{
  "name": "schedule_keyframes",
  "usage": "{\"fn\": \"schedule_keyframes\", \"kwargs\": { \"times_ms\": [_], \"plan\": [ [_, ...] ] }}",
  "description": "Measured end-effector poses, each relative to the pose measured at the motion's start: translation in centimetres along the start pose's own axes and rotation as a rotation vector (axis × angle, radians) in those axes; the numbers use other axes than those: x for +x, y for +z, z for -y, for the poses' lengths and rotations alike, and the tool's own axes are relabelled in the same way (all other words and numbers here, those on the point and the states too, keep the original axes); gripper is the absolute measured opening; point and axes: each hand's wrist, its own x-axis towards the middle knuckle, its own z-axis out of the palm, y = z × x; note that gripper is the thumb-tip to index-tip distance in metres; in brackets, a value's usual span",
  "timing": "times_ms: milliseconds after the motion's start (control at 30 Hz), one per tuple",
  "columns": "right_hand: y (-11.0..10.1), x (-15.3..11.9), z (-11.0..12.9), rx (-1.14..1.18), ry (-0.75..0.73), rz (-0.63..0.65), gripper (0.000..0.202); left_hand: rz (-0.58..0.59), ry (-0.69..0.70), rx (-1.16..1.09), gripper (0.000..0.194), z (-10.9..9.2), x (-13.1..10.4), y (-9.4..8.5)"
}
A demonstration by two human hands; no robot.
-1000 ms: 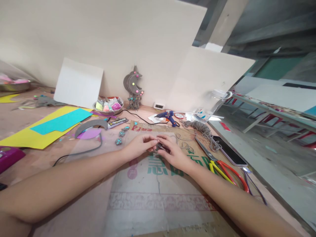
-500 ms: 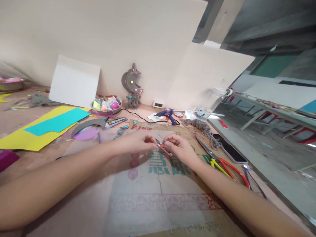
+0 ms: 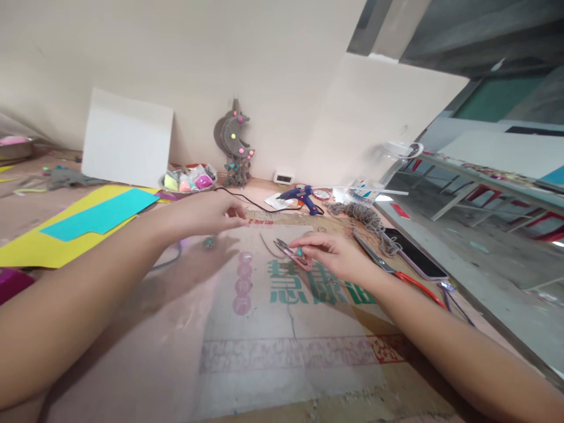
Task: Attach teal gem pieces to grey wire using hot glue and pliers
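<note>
My right hand (image 3: 332, 254) pinches a small teal piece (image 3: 300, 251) between thumb and forefinger, above a printed plastic sheet. Right beside those fingertips is a pair of small pink-handled snips (image 3: 291, 252), blades pointing away to the left. A short grey string (image 3: 268, 244) curves near the blades; whether it joins the teal piece I cannot make out. My left hand (image 3: 209, 212) hovers at the left, fingers loosely bent and thumb apart, with nothing visible in it. Below it lies a small teal and grey piece (image 3: 210, 242) on the table.
A blue glue gun (image 3: 299, 197), a bundle of grey yarn (image 3: 365, 220), a phone (image 3: 414, 255) and large scissors (image 3: 396, 276) lie at the right. Behind stand a grey moon ornament (image 3: 233, 138) and a bowl of coloured clay (image 3: 189, 181). Yellow card (image 3: 26, 247) is at left.
My left hand has moved away from the right hand, up and to the left. My right hand has shifted slightly, and the teal piece in its fingers now shows.
</note>
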Motion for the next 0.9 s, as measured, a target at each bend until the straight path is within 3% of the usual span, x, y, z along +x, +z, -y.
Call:
{"fn": "schedule_keyframes", "kwargs": {
  "times_ms": [200,333,467,633,900],
  "plan": [
    [0.0,-0.2,0.4,-0.133,-0.060,0.035,0.026,-0.085,-0.160,0.158,0.032,5.4,2.7,1.6],
    [0.8,-0.3,-0.3,-0.029,-0.019,-0.002,0.024,-0.102,-0.201,0.164,0.031,7.5,3.5,2.4],
    [2.4,-0.3,-0.9,0.132,0.071,-0.071,0.025,-0.127,-0.191,0.137,0.032,7.5,3.5,3.1],
    [3.6,-0.4,-1.4,0.157,0.100,-0.113,0.029,-0.122,-0.135,0.087,0.034,6.8,3.5,3.2],
    [4.0,-0.6,-2.1,0.057,0.122,-0.130,0.034,0.020,-0.205,0.076,0.024,7.2,3.0,2.8]
  ]
}}
